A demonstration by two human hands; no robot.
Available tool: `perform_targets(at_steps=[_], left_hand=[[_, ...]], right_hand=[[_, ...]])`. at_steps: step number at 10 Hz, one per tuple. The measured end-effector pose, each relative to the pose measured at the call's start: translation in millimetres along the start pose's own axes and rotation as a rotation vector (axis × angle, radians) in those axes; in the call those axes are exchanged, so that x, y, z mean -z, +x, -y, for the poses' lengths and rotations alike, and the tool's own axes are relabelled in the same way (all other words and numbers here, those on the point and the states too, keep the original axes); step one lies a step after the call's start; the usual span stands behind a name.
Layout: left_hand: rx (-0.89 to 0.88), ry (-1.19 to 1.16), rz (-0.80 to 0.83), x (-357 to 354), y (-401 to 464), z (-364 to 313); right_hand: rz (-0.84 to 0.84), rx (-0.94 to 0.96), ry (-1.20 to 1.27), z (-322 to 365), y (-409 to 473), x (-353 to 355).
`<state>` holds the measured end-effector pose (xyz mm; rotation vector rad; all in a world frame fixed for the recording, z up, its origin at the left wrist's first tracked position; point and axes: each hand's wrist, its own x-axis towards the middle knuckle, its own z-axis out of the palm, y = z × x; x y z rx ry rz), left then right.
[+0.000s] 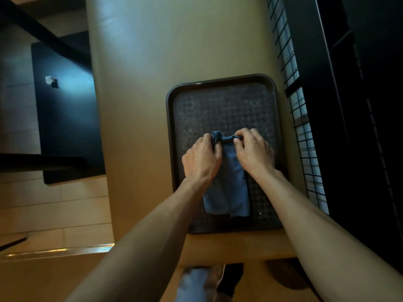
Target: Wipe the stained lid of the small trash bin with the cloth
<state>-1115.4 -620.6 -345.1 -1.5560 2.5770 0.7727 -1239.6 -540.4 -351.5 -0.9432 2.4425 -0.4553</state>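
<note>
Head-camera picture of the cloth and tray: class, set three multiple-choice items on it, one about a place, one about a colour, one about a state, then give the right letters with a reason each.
1. Where does the cloth lie?
A. on the dark tray
B. on the floor
C. over a chair back

2. What colour is the cloth?
A. white
B. blue
C. red

3. What are the hands doing?
A. both hang idle, away from the cloth
B. only one touches the cloth
C. both grip the far end of the cloth

Answers:
1 A: the cloth's flat end rests on the tray's patterned base, which sits on the wooden surface.
2 B: the fabric shows a dull blue against the dark tray.
3 C: the left hand and the right hand each have fingers curled round the bunched far end.
</note>
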Motion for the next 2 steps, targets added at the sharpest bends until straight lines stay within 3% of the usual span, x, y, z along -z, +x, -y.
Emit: perform_targets(at_steps=[2], left_hand=[[0.091,0.008,0.036,17.7,-12.4,9.1]], right_hand=[[0.072,-0.076,0.049,8.1,-16.7,13.6]])
